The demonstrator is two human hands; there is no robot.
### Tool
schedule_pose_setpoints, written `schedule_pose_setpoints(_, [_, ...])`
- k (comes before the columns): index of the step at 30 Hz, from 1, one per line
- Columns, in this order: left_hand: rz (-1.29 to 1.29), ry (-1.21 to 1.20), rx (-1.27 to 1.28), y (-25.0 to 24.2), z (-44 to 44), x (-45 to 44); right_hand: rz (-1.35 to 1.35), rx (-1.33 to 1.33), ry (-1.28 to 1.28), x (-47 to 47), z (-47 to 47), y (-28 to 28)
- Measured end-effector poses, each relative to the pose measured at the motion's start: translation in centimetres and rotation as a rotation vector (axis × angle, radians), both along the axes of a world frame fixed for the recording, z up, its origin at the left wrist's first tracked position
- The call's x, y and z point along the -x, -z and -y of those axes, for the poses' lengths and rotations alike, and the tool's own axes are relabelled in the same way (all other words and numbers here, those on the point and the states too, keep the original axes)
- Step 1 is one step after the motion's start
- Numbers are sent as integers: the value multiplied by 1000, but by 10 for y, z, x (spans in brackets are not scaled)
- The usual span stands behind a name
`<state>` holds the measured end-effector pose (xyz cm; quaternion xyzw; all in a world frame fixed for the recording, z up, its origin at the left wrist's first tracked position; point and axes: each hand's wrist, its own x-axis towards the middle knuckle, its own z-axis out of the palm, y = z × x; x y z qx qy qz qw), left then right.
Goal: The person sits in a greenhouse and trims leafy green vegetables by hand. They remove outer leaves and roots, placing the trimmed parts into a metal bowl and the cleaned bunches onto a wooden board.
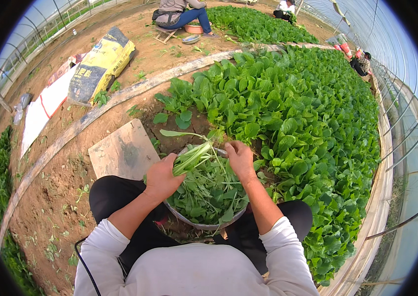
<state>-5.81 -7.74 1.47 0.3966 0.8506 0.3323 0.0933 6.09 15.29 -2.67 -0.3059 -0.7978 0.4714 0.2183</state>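
Observation:
My left hand (pixel 162 178) is closed around a bunch of leafy green seedlings (pixel 196 157), with their pale stems and roots pointing up and away from me. One loose leaf sticks out over the top to the left. My right hand (pixel 240 159) is beside the root end, thumb and fingers drawn together; whether a stem or root is between them is unclear. Under both hands, between my knees, sits a round metal basin (pixel 209 226) full of picked green leaves (pixel 209 196). A flat, soil-stained board (pixel 124 148) lies left of the basin.
A dense bed of leafy greens (pixel 286 111) grows ahead and to the right. A long pale strip (pixel 94 113) crosses the soil. Left are a yellow-and-black printed sack (pixel 99 66) and a white sheet (pixel 46 107). Another person (pixel 183 16) sits on a stool beside an orange basin (pixel 193 28).

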Motion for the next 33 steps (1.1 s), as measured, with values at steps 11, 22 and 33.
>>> schedule_pose_setpoints(11, [-182,13,45,2,-3,2,-269,558,-160,11,33,-47])
schedule_pose_setpoints(22, [-284,10,96,2,2,2,-255,166,-119,-2,28,-51])
schedule_pose_setpoints(33, [-256,68,116,10,2,0,-201,-111,-169,1,40,-48])
